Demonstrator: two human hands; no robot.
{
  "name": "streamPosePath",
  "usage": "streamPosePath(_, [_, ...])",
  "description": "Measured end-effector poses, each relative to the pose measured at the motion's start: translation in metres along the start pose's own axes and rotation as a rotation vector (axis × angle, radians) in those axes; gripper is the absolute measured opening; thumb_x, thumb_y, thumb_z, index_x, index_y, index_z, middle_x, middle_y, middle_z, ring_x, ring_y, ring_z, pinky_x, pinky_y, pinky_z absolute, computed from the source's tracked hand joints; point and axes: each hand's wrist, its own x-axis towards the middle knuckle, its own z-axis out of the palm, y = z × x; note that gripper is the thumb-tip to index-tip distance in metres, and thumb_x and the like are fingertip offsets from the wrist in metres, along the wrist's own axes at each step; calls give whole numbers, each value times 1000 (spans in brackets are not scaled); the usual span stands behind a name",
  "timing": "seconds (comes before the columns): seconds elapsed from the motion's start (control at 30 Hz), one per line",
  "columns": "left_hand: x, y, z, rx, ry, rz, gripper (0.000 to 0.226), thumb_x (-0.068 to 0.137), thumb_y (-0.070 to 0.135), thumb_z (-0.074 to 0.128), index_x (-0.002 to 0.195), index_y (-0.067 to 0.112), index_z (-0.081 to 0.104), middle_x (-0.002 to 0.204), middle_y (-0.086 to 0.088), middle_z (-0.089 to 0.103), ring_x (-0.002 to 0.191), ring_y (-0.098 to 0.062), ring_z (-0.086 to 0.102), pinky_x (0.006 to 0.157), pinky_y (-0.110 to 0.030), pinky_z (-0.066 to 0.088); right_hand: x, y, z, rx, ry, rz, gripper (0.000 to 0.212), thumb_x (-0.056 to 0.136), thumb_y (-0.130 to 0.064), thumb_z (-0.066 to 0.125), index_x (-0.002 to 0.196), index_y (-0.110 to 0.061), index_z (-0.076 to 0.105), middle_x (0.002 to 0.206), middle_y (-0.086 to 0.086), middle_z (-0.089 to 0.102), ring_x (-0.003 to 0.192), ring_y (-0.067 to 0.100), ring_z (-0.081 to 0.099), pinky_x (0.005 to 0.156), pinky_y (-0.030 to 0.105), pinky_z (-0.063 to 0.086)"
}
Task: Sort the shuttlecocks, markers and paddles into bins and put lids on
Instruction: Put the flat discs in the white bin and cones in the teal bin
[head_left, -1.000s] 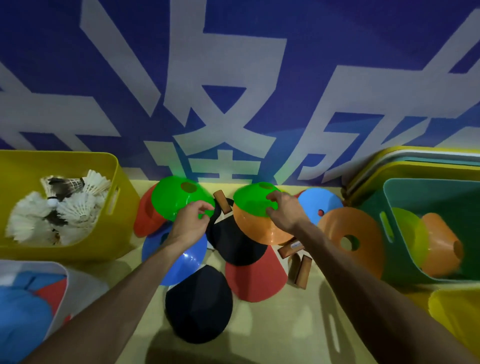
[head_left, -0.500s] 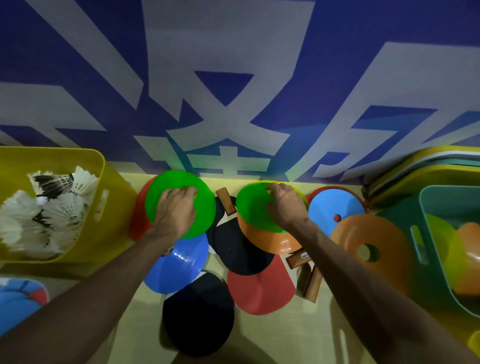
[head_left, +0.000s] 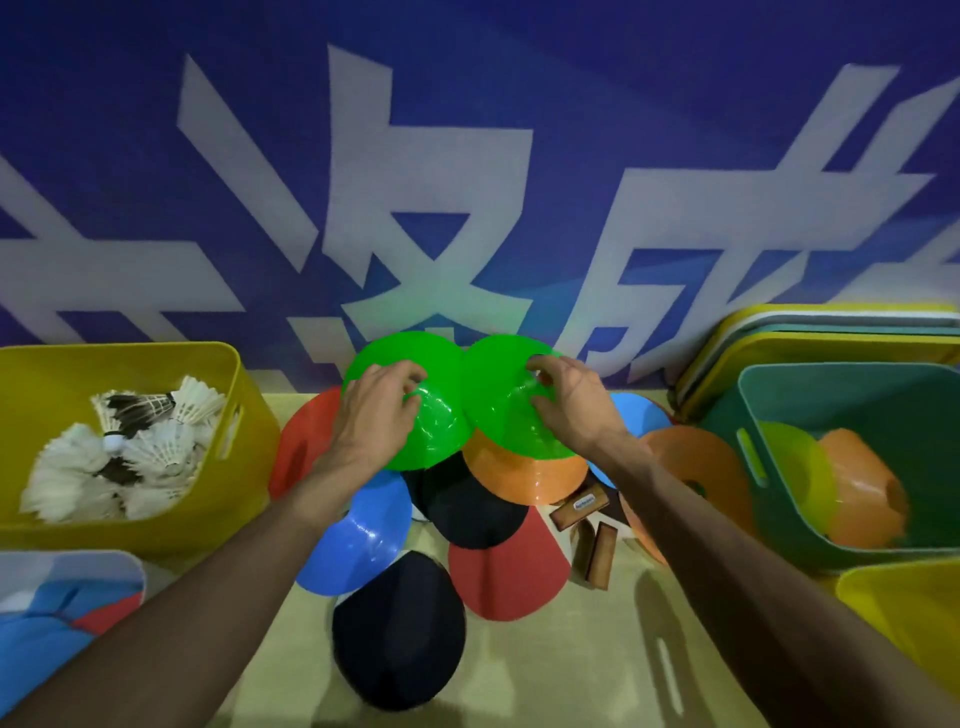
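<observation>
My left hand (head_left: 376, 410) grips a green disc marker (head_left: 436, 431) at its centre hole, and my right hand (head_left: 569, 405) grips a second green marker (head_left: 501, 400); the two touch edge to edge above the pile. Below them lie orange (head_left: 519, 480), blue (head_left: 358, 540), red (head_left: 301, 441) and light blue (head_left: 636, 410) markers, mixed with paddles: a black one (head_left: 400, 629), another black one (head_left: 470, 506) and a red one (head_left: 506, 571) with wooden handles (head_left: 597, 553). Shuttlecocks (head_left: 119, 457) fill the yellow bin (head_left: 31, 374) at left.
A teal bin (head_left: 831, 384) at right holds a yellow-green and an orange marker. Stacked lids (head_left: 831, 327) lean behind it. Another large orange marker (head_left: 701, 457) lies beside the bin. A yellow bin corner (head_left: 909, 608) sits bottom right, a white bin (head_left: 119, 566) with blue and red items bottom left.
Both hands have lifted their green markers off the pile and brought them together. The left marker moved right, the right marker came up off the orange one.
</observation>
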Motion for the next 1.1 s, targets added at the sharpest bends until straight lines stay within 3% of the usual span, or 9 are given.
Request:
streamPosePath(0.13, [0, 44, -4, -115, 39, 64, 26, 82, 8, 67, 107, 15, 64, 95, -1, 68, 97, -22, 60, 89, -38, 48, -21, 14, -41, 56, 135, 58, 40, 85, -10, 63, 125, -12, 58, 117, 10, 65, 107, 24, 60, 95, 29, 42])
streamPosePath(0.27, [2, 99, 4, -204, 27, 112, 23, 84, 8, 66, 106, 15, 64, 92, 3, 63, 95, -16, 59, 86, -27, 44, -51, 48, -83, 87, 265, 149, 40, 83, -10, 65, 123, -11, 60, 116, 11, 66, 109, 26, 61, 98, 31, 40])
streamPosePath(0.6, [8, 253, 68, -336, -118, 300, 20, 85, 10, 65, 104, 15, 65, 97, -2, 68, 95, -18, 61, 89, -32, 48, -143, 164, -170, 155, 587, 487, 40, 85, -12, 66, 124, -10, 59, 114, 13, 67, 107, 25, 62, 97, 37, 46])
streamPosePath(0.77, [5, 322, 108, -350, -202, 402, 20, 84, 10, 66, 104, 15, 66, 91, 2, 64, 92, -17, 59, 86, -29, 45, -169, 214, -185, 231, 680, 658, 39, 87, -15, 65, 125, -10, 57, 117, 10, 66, 108, 22, 61, 94, 31, 45])
streamPosePath(0.97, [9, 376, 158, -312, -338, 500, 19, 85, 10, 65, 104, 14, 65, 95, -2, 66, 96, -21, 59, 88, -36, 48, -175, 250, -196, 300, 773, 720, 37, 89, -17, 63, 124, -10, 57, 115, 10, 66, 106, 22, 61, 89, 26, 43])
streamPosePath(1.1, [13, 385, 185, -256, -447, 488, 27, 85, 9, 65, 112, 13, 63, 108, -4, 67, 106, -21, 59, 96, -34, 45, -166, 265, -192, 320, 755, 720, 36, 89, -17, 62, 124, -10, 58, 108, 7, 67, 100, 20, 61, 83, 23, 41])
